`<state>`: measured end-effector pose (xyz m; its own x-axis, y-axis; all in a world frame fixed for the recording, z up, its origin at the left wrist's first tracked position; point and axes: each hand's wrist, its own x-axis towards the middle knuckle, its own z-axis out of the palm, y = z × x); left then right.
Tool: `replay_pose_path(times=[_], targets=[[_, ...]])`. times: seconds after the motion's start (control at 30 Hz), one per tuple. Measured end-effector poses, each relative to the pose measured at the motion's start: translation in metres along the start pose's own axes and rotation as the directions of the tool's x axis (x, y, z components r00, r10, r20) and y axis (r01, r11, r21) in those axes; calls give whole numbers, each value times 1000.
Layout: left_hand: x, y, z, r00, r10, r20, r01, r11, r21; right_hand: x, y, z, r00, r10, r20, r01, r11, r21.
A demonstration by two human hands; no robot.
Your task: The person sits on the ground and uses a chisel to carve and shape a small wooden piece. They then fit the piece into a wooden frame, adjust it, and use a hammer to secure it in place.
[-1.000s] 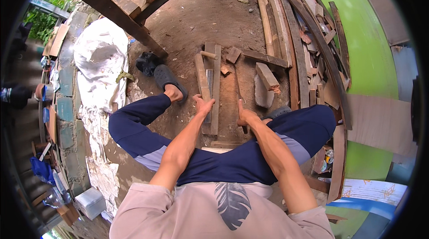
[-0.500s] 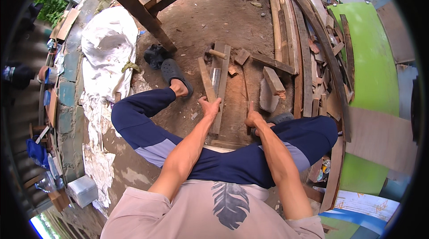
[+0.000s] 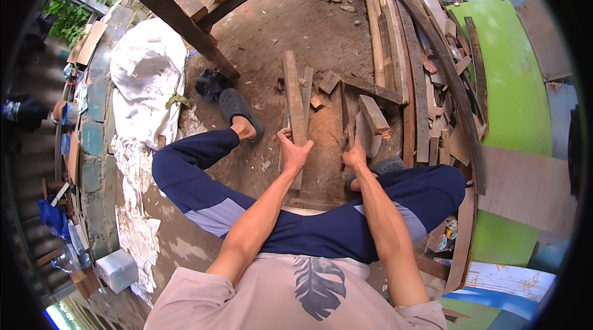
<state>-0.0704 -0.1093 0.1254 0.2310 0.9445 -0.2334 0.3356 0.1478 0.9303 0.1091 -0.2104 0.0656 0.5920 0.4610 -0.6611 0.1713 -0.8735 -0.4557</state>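
Between the bent legs (image 3: pixel 194 166), above dirt ground (image 3: pixel 265 37), the left hand (image 3: pixel 295 152) is closed around the near end of a wooden bar (image 3: pixel 294 98), which points forward and overlaps another board (image 3: pixel 307 101) in this view. To its right and apart from it, the right hand (image 3: pixel 354 156) is clamped on a long thin tool (image 3: pixel 348 114), exact kind unclear; a wood block (image 3: pixel 329 82) lies between bar and tool, toward their far ends.
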Motion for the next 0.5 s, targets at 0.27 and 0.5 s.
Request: replay_pose_path(times=[0.27, 0.5], targets=[[-6, 1, 7, 967, 220, 129, -219, 975, -23, -10, -47, -26, 950, -272, -153, 311, 864, 395], [-15, -9, 9, 846, 448, 290, -470, 883, 9, -63, -110, -87, 871, -472, -141, 411, 540, 735]])
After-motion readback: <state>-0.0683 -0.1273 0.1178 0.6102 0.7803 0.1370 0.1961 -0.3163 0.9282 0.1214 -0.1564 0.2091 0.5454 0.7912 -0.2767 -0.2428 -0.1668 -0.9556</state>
